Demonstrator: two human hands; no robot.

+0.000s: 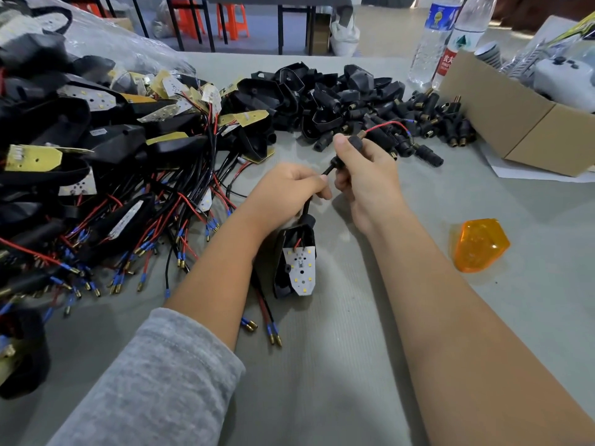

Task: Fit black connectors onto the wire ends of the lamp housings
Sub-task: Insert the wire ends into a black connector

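A black lamp housing [291,268] with a white LED board hangs just above the table at centre, its black cable running up between my hands. My left hand [286,185] pinches that cable. My right hand [363,169] grips a black connector [349,143] threaded on the cable; a red wire [386,124] with a blue-sleeved tip arcs out of the connector's brass end. Loose black connectors [428,127] lie in a heap behind my right hand.
A large heap of wired housings [106,175] fills the left side, with empty black housings [309,91] behind. An orange lens [479,244] lies at right. A cardboard box [515,123] and two water bottles [450,37] stand at the back right.
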